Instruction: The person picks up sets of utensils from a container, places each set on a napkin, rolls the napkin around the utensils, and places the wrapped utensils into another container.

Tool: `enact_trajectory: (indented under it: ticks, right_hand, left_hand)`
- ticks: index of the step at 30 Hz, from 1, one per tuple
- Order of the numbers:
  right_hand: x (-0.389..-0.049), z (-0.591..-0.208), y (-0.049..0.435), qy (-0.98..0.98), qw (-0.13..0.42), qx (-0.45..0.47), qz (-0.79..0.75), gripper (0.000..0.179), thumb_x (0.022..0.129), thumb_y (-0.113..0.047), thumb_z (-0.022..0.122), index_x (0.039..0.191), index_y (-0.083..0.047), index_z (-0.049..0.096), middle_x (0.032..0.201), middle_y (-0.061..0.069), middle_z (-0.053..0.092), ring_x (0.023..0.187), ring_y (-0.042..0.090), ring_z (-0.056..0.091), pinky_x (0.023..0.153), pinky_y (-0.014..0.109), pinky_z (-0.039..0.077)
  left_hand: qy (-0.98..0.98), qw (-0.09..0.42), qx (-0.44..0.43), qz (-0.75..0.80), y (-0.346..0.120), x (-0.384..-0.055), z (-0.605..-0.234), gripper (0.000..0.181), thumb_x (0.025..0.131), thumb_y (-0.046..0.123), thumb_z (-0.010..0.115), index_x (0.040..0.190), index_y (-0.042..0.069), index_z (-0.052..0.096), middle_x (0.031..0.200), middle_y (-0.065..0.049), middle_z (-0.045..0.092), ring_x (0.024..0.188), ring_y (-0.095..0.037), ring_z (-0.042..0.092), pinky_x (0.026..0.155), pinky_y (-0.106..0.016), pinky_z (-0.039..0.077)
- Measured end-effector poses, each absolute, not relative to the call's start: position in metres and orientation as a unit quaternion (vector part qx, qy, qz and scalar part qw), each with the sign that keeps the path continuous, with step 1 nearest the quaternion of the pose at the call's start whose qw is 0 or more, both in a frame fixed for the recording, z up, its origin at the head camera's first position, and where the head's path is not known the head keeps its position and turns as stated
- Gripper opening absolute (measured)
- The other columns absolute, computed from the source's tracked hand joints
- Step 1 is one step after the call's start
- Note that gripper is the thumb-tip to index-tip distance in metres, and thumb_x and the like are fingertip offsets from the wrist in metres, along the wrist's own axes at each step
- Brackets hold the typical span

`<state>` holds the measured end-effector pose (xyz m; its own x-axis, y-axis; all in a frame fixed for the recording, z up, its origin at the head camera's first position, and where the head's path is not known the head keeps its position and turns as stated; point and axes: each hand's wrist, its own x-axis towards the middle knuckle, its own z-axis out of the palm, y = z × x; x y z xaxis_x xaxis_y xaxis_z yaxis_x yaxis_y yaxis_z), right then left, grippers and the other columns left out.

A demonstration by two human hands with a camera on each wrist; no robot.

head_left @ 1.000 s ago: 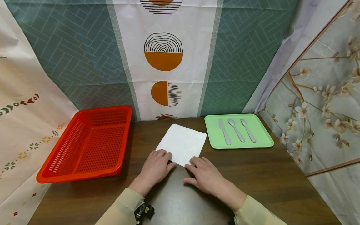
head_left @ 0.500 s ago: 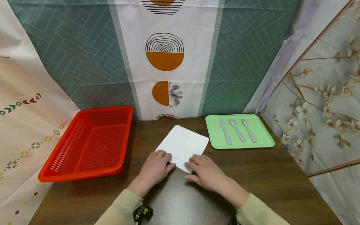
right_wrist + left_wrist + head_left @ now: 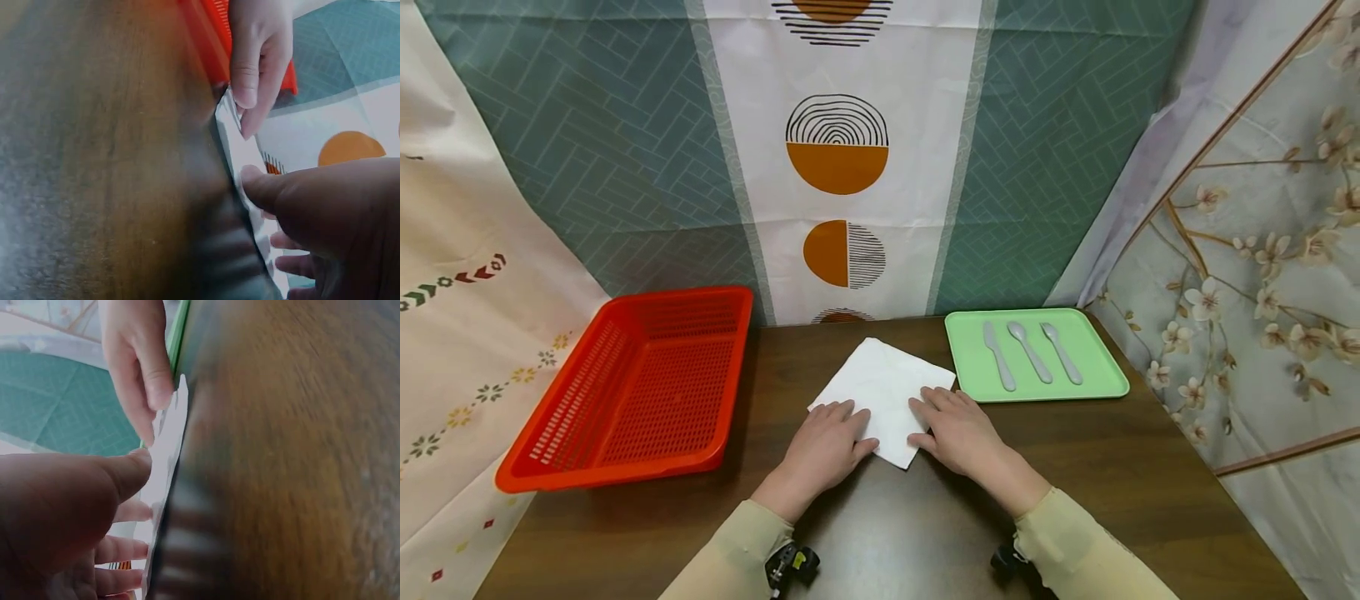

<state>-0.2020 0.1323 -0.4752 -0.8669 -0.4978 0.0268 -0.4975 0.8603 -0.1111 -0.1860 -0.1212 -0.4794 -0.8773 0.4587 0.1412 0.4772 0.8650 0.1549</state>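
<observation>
A white napkin [image 3: 886, 375], square and apparently folded, lies askew at the middle of the wooden table with one corner toward me. My left hand [image 3: 822, 450] rests on its left near edge, fingertips on the white surface. On the right side my right hand [image 3: 958, 433] touches it with fingers spread and loosely bent. In the left wrist view the napkin [image 3: 167, 447] stays flat and thin beneath the fingertips, its edge slightly raised. The right wrist view has the thumb [image 3: 259, 181] on the napkin's near edge. Neither hand is seen to pinch it.
On the left stands a red plastic basket [image 3: 718, 400] with slotted walls. A light green tray [image 3: 1097, 358] at the back right carries a grey knife [image 3: 998, 357], spoon [image 3: 1030, 352] and fork [image 3: 1062, 353]. Patterned cloth hangs behind the table.
The napkin has turned a little, its near corner shifting toward me. My right hand has moved up and to the right along its edge. The left hand has shifted slightly right.
</observation>
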Motion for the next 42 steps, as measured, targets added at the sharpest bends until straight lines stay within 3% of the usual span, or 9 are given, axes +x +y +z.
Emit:
enact_trajectory:
  ticks: [11,23,30,32,38,42]
  right_hand:
    - [-0.194,-0.482,0.129,0.967,0.003,-0.249,-0.046,0.059,0.107,-0.044,0.072,0.154,-0.009,0.063,0.160,0.019,0.056,0.149,0.040,0.052,0.124,0.060,0.036]
    - [-0.178,-0.481,0.126,0.960,-0.031,-0.277,-0.038,0.053,0.106,-0.043,0.075,0.149,-0.012,0.069,0.149,0.020,0.063,0.139,0.040,0.059,0.118,0.059,0.044]
    - [-0.181,-0.479,0.124,0.952,-0.071,-0.293,-0.051,0.034,0.103,-0.037,0.080,0.127,-0.013,0.077,0.129,0.014,0.070,0.127,0.036,0.065,0.112,0.052,0.050]
    - [-0.183,-0.479,0.123,0.951,-0.072,-0.294,-0.065,0.034,0.103,-0.035,0.080,0.128,-0.012,0.077,0.131,0.015,0.070,0.130,0.036,0.064,0.112,0.051,0.050]
    - [-0.186,-0.483,0.121,0.950,-0.020,-0.300,-0.085,0.051,0.105,-0.034,0.077,0.150,-0.012,0.067,0.157,0.019,0.058,0.148,0.039,0.053,0.119,0.054,0.046]
    - [-0.187,-0.485,0.120,0.946,-0.006,-0.314,-0.082,0.051,0.107,-0.034,0.075,0.152,-0.012,0.066,0.160,0.019,0.056,0.149,0.040,0.052,0.121,0.054,0.043]
  left_hand:
    - [-0.963,-0.001,-0.247,-0.110,-0.129,-0.185,-0.475,0.045,0.107,0.029,0.075,0.144,0.005,0.071,0.152,-0.025,0.062,0.145,-0.046,0.055,0.123,-0.055,0.041]
    - [-0.961,-0.007,-0.242,-0.132,-0.138,-0.180,-0.476,0.042,0.106,0.027,0.076,0.142,0.005,0.073,0.152,-0.024,0.063,0.145,-0.046,0.055,0.123,-0.057,0.040]
    - [-0.958,0.016,-0.260,-0.121,-0.138,-0.179,-0.478,0.038,0.105,0.025,0.077,0.137,0.003,0.075,0.146,-0.025,0.066,0.139,-0.047,0.059,0.121,-0.056,0.042]
    - [-0.957,0.024,-0.266,-0.113,-0.138,-0.179,-0.479,0.036,0.105,0.025,0.077,0.134,0.003,0.076,0.143,-0.025,0.067,0.137,-0.046,0.060,0.120,-0.056,0.044]
    - [-0.954,0.033,-0.276,-0.111,-0.137,-0.179,-0.480,0.032,0.103,0.022,0.079,0.128,0.004,0.076,0.140,-0.025,0.068,0.133,-0.046,0.062,0.116,-0.057,0.047]
    - [-0.957,0.023,-0.269,-0.106,-0.138,-0.178,-0.478,0.033,0.102,0.023,0.080,0.130,0.005,0.076,0.141,-0.024,0.068,0.135,-0.046,0.061,0.116,-0.058,0.047]
